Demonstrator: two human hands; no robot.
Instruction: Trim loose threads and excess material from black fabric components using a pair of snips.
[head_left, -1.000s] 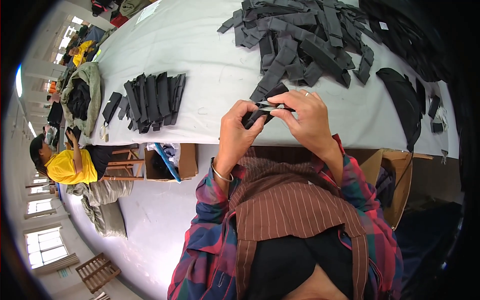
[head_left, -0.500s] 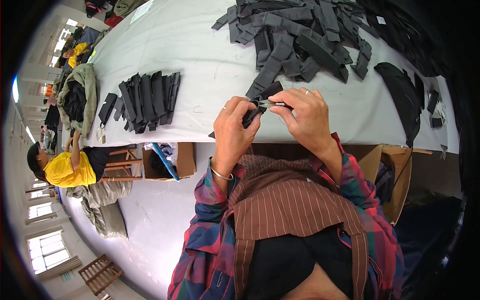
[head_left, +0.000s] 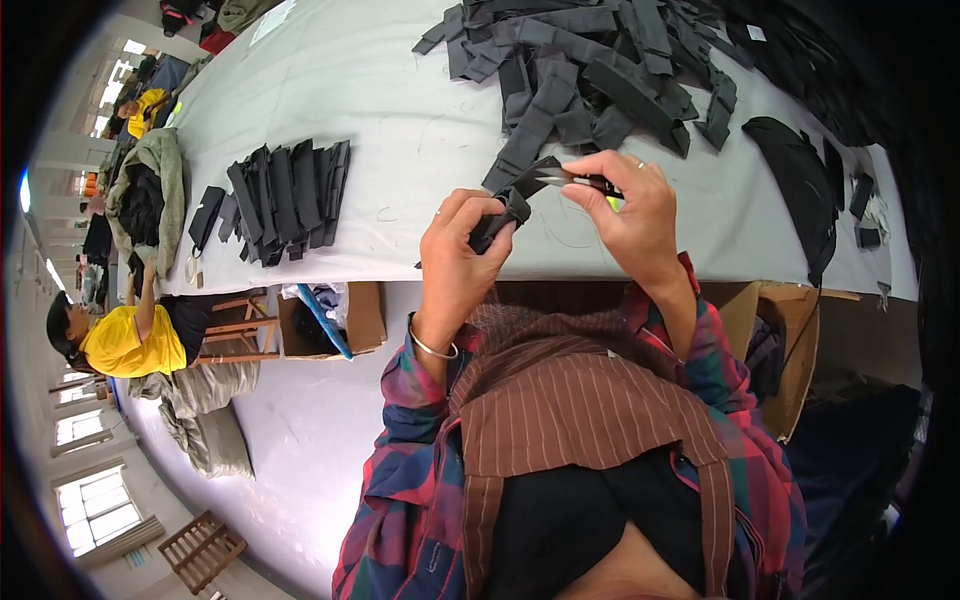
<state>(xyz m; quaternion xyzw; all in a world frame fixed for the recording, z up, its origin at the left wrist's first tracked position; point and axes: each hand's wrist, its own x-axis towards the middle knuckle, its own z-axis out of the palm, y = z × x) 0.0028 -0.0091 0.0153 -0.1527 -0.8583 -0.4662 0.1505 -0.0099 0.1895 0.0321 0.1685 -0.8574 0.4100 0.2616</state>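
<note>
Above the near edge of the grey table (head_left: pixel 400 120), a dark fabric strip (head_left: pixel 512 200) is gripped in the left hand (head_left: pixel 462 262) while what appears to be a small pair of snips (head_left: pixel 575 181) is pinched against its upper end by the right hand (head_left: pixel 628 212).

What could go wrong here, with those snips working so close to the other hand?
The snips in the right hand point toward the left hand pinching the dark fabric strip; a slip might nick a fingertip or cut the strip itself. The hands work over the table edge, so a dropped piece could fall to the floor.
</note>
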